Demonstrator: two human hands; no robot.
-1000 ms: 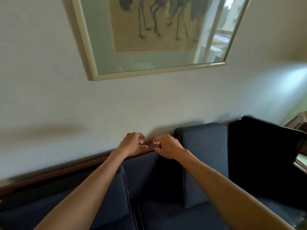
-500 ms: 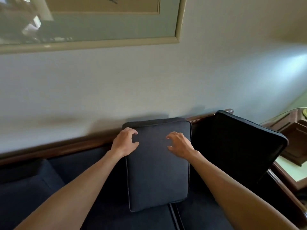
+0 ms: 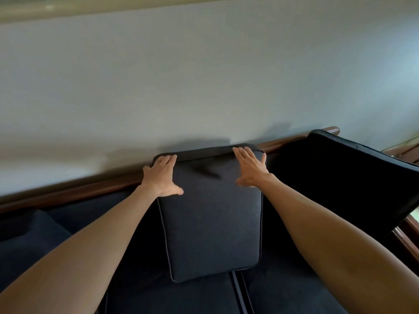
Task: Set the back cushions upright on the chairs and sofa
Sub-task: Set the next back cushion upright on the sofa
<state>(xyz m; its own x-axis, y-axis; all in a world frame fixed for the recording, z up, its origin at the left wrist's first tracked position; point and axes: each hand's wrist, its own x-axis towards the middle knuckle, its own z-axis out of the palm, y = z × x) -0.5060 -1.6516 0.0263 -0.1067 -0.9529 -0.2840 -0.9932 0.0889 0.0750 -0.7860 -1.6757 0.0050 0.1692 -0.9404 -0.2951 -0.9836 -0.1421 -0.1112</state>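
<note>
A dark navy back cushion stands upright against the sofa's back, its top edge level with the wooden back rail. My left hand lies flat on the cushion's upper left corner, fingers spread. My right hand rests flat near its upper right corner, fingertips at the top edge. Neither hand grips anything. A second dark cushion leans tilted at the sofa's right end. Another cushion shows partly at the lower left.
The navy seat cushions fill the foreground, with a seam below the upright cushion. A grey wall rises behind the sofa, with a picture frame's lower edge at the top. A wooden armrest and side table are at the right.
My view shifted right along the sofa. Both hands left the middle cushion, moved to this cushion and flattened from curled fingers to open palms near its top.
</note>
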